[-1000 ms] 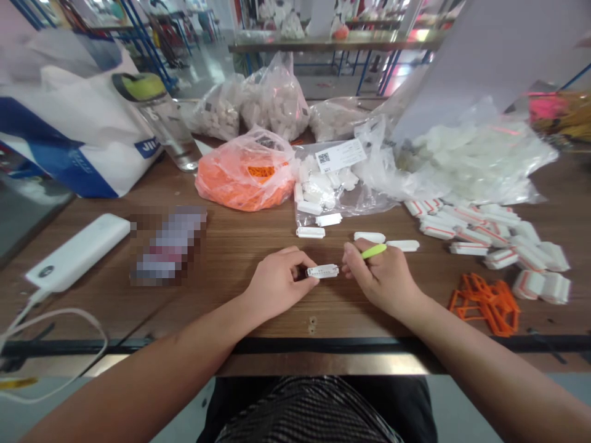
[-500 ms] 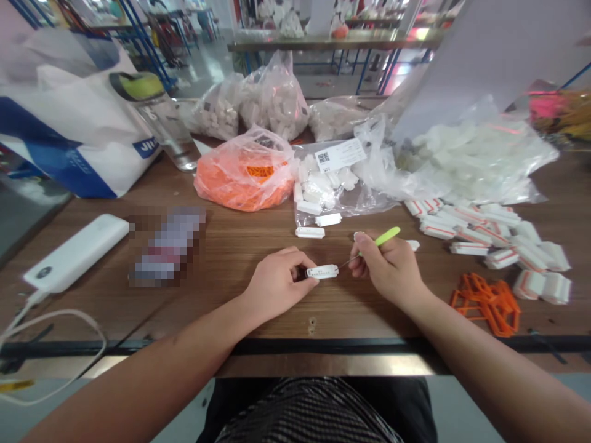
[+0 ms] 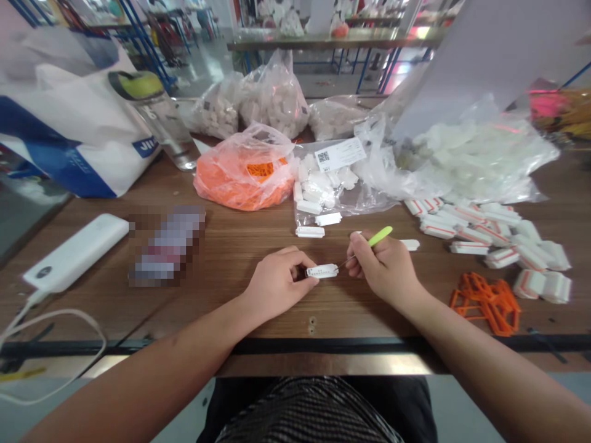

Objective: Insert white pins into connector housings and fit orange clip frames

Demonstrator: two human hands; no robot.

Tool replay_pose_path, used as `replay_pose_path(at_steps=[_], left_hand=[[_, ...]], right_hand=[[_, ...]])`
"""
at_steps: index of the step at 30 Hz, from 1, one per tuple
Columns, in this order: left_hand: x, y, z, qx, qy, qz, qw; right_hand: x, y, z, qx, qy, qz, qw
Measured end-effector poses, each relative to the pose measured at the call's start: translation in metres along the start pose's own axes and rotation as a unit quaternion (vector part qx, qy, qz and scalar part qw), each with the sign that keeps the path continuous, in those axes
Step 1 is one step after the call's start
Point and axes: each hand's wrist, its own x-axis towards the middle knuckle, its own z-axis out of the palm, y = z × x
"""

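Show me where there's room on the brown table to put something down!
Bare wood shows between the blurred-out object and left hand, and between the forearms by the table's near edge. Bags crowd the back; white pieces and orange frames crowd the right.

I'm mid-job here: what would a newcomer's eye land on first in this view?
Probably the bag with bright orange contents, beyond the left hand on the table, and the loose orange pieces at the near right. Next, likely the lime-handled tool in the right hand, its thin tip at the end of the left hand's white piece.
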Motion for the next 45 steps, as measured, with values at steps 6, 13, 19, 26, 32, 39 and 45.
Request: replay_pose_path(at_steps=[6,13,19,26,32,39,45], left_hand=[[0.000,-0.001,0.001,-0.017,0.005,-0.004,1.000],[0.001,0.001,0.000,-0.014,0.003,-0.006,1.000],[-0.001,0.003,0.000,-0.011,0.006,-0.005,1.000],[-0.001,0.003,0.000,-0.004,0.005,-0.007,1.000],[0.001,0.003,-0.001,0.008,0.001,-0.011,1.000],[-0.001,0.002,-0.001,0.011,-0.002,-0.009,1.000],[0.002,0.001,-0.001,0.012,0.001,-0.007,1.000]], right_hand=[[-0.005,-0.008,0.004,-0.168,0.007,-0.134,0.977],[-0.005,-0.008,0.003,-0.169,0.006,-0.139,0.976],[-0.010,-0.010,0.001,-0.173,0.037,-0.155,0.972],[-0.007,-0.008,-0.004,-0.047,0.073,-0.109,0.990],[0.005,0.000,-0.001,0.098,0.039,0.040,0.994],[0.010,0.001,0.001,0.128,0.027,0.094,0.987],[0.010,0.003,0.001,0.121,0.024,0.100,0.987]])
